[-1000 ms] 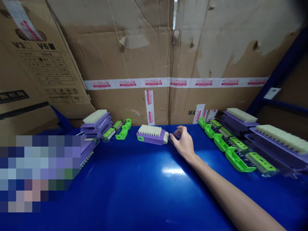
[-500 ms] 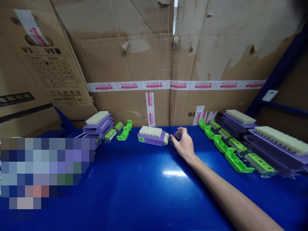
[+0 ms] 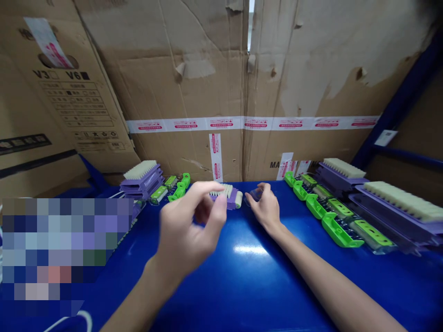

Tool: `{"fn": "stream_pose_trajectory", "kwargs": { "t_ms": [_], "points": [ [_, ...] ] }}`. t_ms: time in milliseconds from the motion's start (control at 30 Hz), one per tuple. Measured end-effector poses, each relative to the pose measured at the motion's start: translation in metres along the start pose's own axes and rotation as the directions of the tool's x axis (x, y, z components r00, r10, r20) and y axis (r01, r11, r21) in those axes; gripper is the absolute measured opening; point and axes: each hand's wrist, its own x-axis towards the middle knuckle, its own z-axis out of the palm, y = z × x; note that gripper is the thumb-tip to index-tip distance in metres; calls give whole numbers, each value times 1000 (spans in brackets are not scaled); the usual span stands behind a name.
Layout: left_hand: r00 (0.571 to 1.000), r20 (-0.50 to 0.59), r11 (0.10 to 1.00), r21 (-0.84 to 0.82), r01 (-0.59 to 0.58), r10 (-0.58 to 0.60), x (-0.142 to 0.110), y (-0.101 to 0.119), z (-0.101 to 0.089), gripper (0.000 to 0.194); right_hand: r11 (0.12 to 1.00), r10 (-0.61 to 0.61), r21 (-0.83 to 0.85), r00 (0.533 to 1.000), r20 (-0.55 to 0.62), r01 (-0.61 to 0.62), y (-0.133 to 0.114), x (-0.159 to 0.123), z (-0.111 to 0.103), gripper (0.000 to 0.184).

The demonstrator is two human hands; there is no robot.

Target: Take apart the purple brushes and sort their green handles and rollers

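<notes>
My left hand (image 3: 190,226) is raised over the blue table, thumb and index finger curved and apart, with nothing visible between them. Behind its fingertips lies a purple brush block (image 3: 232,202) with cream bristles on top; the hand hides its left part. Just right of that block, my right hand (image 3: 266,206) rests low by the table, thumb and fingers around a clear plastic piece (image 3: 252,197). The exact shape of this see-through piece is hard to make out.
Purple bristle blocks (image 3: 404,198) stand at the right beside bright green brackets (image 3: 341,232) and clear green-topped pieces (image 3: 374,233). A similar group with a bristle block (image 3: 141,177) is at the left. Cardboard (image 3: 187,92) walls the back. A white cable (image 3: 85,318) lies front left.
My left hand has come into view from below and now covers part of the central brush block. The right hand stays nearly still with the clear piece.
</notes>
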Motion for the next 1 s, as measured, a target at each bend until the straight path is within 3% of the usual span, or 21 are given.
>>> {"fn": "stream_pose_trajectory", "kwargs": {
  "t_ms": [133,200,267,367,533,667,1000],
  "points": [
    [972,223,965,262,15,-75,26,-53,47,23,997,-33,-67,999,-22,31,1,1,-1,38],
    [936,351,930,353,-104,-29,30,-84,68,38,999,-32,-25,999,-30,31,2,1,1,38],
    [889,458,904,377,-201,7,28,-109,83,59,999,-33,18,998,-44,34,5,2,3,35],
    [850,527,885,402,-233,-16,20,-128,94,71,998,-43,38,998,-44,45,7,2,5,30],
    [849,529,846,454,-278,-5,15,-127,96,65,993,-3,-121,998,65,11,6,2,6,29],
    [866,500,810,513,-283,-14,14,-119,93,75,961,-23,-274,996,84,45,2,3,5,28],
    [875,484,837,478,-265,0,14,-120,95,60,965,-21,-260,995,94,44,-2,5,-6,33]
  ]
}}
